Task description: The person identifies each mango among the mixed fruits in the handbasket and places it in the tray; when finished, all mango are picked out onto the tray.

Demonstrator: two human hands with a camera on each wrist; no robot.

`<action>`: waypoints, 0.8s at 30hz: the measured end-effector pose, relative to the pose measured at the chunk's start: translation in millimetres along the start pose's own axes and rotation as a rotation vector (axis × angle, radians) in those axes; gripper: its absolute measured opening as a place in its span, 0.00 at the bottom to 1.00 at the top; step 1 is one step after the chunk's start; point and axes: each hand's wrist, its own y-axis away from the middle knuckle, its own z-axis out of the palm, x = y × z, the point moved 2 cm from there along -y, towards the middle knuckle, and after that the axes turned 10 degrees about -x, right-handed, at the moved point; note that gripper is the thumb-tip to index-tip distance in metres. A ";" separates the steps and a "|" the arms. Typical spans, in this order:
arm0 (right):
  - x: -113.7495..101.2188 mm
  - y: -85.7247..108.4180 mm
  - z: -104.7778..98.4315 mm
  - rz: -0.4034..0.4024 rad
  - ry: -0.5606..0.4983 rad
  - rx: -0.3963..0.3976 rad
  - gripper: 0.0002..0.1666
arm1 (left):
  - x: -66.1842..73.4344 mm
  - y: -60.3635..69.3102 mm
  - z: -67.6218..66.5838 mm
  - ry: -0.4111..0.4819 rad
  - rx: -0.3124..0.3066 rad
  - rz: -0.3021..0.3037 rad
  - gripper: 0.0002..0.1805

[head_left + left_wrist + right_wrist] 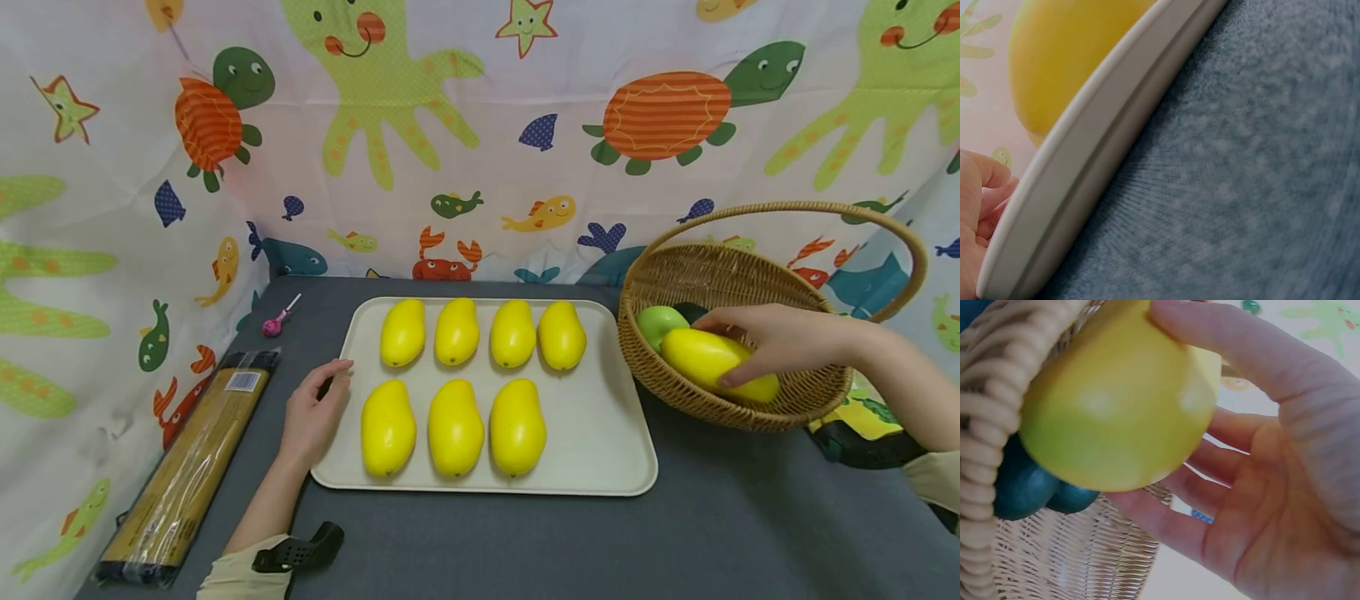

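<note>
My right hand [780, 337] grips a yellow mango [708, 362] inside the wicker basket [813, 392], thumb on the near side. In the right wrist view the fingers curl round the mango [1129, 406]. Beside it in the basket lie a light green fruit [660, 323] and dark green rounded fruits [1025, 481]. The left hand [318, 408] rests at the left edge of the cream tray [600, 417], fingers loosely bent near the rim. On that tray, several mangoes stand in a back row [513, 333] and three in a front row [457, 429].
A long plastic pack [191, 467] that looks like dry noodles lies at the left, with a wrapped lollipop [273, 325] behind it. The basket's tall handle [911, 250] arches over its opening. A yellow and black item [862, 425] sits partly hidden right of the basket.
</note>
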 end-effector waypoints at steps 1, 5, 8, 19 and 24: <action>-1.8 2.4 -1.4 0.003 0.000 0.029 0.43 | -0.4 -0.2 -0.1 -0.001 0.000 0.001 0.19; -8.8 9.3 -5.9 0.009 -0.029 0.118 0.42 | -2.0 -0.8 0.0 -0.001 -0.002 0.000 0.19; -14.9 13.0 -7.7 0.013 -0.108 0.157 0.41 | -1.9 -0.7 0.0 0.001 -0.004 0.000 0.19; -56.9 7.5 10.0 -0.070 -0.446 0.223 0.41 | 0.4 -0.1 -0.6 0.009 -0.010 -0.008 0.19; -76.3 -0.1 23.8 -0.123 -0.559 0.199 0.37 | 0.6 0.1 0.0 0.011 -0.008 -0.012 0.19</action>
